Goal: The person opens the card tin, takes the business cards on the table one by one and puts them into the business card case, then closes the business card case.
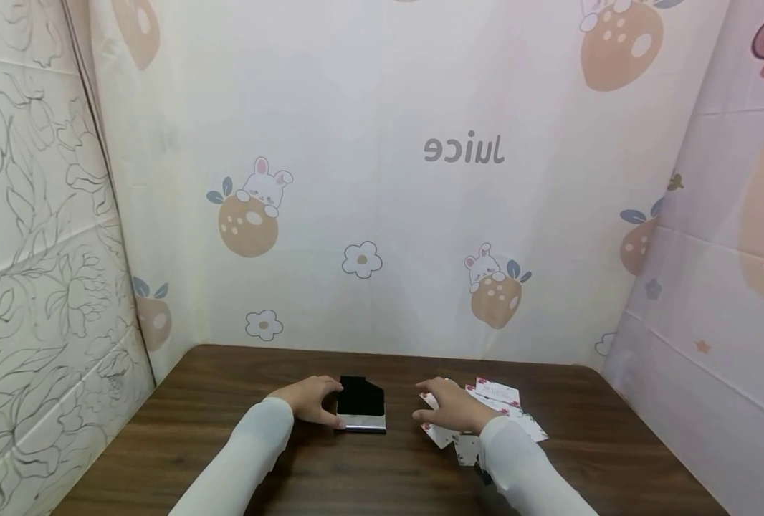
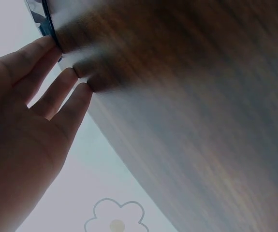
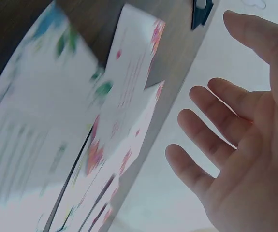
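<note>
On the table lies a flat card case (image 1: 361,401), black with a silver strip along its near edge. My left hand (image 1: 311,400) is at its left side, fingertips touching the edge and thumb at the silver corner. In the left wrist view the fingers (image 2: 76,104) are nearly straight, and only a corner of the case (image 2: 48,26) shows. My right hand (image 1: 453,407) hovers over a loose spread of white printed cards (image 1: 498,392), fingers apart and holding nothing. The right wrist view shows the cards (image 3: 47,111) with floral prints, beside the bare palm (image 3: 255,145).
A brown wooden table (image 1: 330,480) carries everything. White patterned curtains (image 1: 369,179) hang behind it and at both sides. A small dark item (image 1: 483,474) lies partly hidden under the right forearm.
</note>
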A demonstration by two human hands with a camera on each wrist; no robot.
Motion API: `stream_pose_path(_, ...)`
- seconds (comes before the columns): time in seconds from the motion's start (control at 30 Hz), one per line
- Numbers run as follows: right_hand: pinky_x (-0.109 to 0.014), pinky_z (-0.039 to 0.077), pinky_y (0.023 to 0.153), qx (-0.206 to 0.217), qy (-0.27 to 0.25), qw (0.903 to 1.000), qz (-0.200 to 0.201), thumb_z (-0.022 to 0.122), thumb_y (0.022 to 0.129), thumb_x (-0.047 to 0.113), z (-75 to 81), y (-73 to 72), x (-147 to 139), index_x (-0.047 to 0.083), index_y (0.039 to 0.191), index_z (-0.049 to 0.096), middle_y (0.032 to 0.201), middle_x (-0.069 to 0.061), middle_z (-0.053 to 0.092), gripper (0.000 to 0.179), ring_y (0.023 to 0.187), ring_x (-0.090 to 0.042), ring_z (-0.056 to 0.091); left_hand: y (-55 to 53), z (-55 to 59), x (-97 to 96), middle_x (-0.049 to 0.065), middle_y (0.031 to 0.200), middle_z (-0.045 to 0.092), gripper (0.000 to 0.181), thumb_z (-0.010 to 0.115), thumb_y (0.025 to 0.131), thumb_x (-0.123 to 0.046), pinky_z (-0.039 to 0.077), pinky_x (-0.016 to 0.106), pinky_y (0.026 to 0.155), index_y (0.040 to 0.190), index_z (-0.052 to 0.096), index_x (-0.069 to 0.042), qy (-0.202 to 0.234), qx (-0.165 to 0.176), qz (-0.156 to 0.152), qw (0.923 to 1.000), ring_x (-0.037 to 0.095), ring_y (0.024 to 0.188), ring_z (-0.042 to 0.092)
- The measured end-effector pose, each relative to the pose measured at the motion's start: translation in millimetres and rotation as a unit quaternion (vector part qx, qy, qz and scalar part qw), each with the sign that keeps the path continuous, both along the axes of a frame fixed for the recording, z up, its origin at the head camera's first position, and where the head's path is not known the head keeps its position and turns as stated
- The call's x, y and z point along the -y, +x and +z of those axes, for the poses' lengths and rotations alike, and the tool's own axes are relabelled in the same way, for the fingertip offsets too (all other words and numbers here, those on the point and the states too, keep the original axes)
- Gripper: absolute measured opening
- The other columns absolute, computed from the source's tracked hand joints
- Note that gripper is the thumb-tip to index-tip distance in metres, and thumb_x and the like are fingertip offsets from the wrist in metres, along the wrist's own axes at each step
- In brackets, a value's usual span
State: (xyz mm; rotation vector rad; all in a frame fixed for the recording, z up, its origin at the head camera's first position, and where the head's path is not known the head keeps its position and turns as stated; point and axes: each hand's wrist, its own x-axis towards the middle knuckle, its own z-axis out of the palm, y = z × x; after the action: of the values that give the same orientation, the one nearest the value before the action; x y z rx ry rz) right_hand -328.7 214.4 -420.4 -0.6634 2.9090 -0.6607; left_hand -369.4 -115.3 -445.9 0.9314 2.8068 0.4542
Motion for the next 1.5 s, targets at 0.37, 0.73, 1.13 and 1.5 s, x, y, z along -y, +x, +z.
stream_pose_path(0.37, -0.062, 0.039, 0.102, -0.010, 0.017, 0.9985, -0.050, 0.075, 0.090, 0.035, -2.1, -0.7, -45, 0.000, 0.138, 0.055, 0.135, -0.021, 0.056, 0.062, 0.127, -0.044, 0.049, -3.2, -2.9, -1.8, 0.011, 0.145, 0.051, 0.078, 0.077, 0.083, -0.053, 0.038, 0.047, 0.110, 0.141, 0.056, -0.006, -0.004, 0.002, 0.008, 1.0000, 0.030, 0.136, 0.045)
stream_pose_path(0.73, -0.071, 0.036, 0.098, -0.020, 0.069, 0.9879, -0.138, 0.073, 0.090, 0.038, -6.0, -13.9, -98, 0.001, 0.138, 0.056, 0.140, -0.028, 0.050, 0.063, 0.130, -0.052, 0.041, 2.3, 0.6, -3.2, 0.011, 0.144, 0.052, 0.076, 0.079, 0.083, -0.050, 0.039, 0.046, 0.109, 0.140, 0.056, -0.005, 0.001, 0.006, 0.011, 0.9999, 0.029, 0.135, 0.046)
stream_pose_path(1.13, -0.071, 0.037, 0.098, -0.007, 0.089, 0.9810, -0.172, 0.067, 0.096, 0.034, -10.4, -33.7, -116, -0.004, 0.138, 0.053, 0.139, -0.034, 0.046, 0.059, 0.129, -0.055, 0.040, 0.9, 1.5, -0.6, 0.011, 0.144, 0.052, 0.075, 0.079, 0.083, -0.049, 0.038, 0.047, 0.109, 0.140, 0.057, -0.005, -0.003, 0.011, 0.013, 0.9999, 0.030, 0.135, 0.046)
stream_pose_path(1.5, -0.069, 0.037, 0.099, 0.071, 0.112, 0.9699, -0.204, 0.075, 0.086, 0.049, -28.1, -71.2, -147, -0.007, 0.141, 0.048, 0.140, -0.036, 0.045, 0.083, 0.128, -0.057, 0.041, -1.1, 2.6, -2.9, 0.011, 0.142, 0.054, 0.074, 0.080, 0.082, -0.048, 0.038, 0.046, 0.110, 0.138, 0.058, -0.005, -0.001, 0.011, 0.010, 0.9999, 0.030, 0.134, 0.046)
